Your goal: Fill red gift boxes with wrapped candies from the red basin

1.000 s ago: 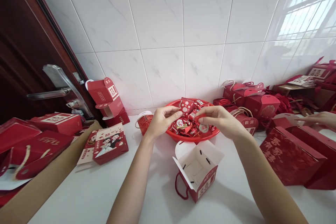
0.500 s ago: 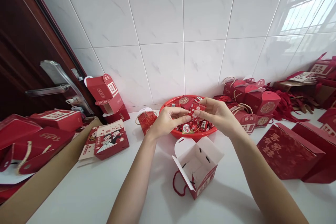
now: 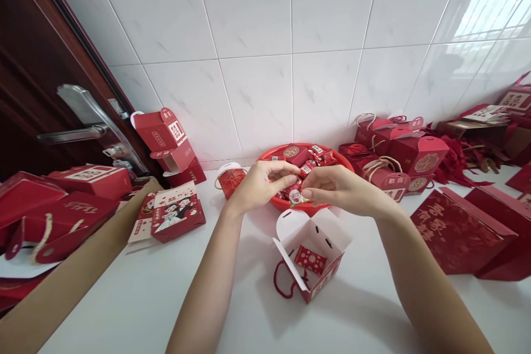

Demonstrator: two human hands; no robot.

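In the head view, my left hand (image 3: 267,183) is over the left side of a red plastic basin (image 3: 309,209) of wrapped candies, its thumb and fingers slightly apart. My right hand (image 3: 342,191) reaches in from the other side, fingers curved and apart, its thumb close to a round candy with a white label (image 3: 295,196). Nothing shows clearly held in either hand. In front of the basin stands an open red gift box (image 3: 327,282) with white insides and a dark red cord handle (image 3: 279,282). A red dotted candy packet (image 3: 310,260) lies inside it.
Folded red gift boxes (image 3: 410,155) and two tall red bags (image 3: 460,232) stand on the right. A carton (image 3: 99,238) with red boxes lies left, beside a box with a printed couple (image 3: 178,213). Stacked boxes (image 3: 170,144) stand near the door handle (image 3: 74,133).
The red dotted packet that was between both hands now lies in the open gift box. My hands are apart from it, lower over the basin. The view has shifted slightly.
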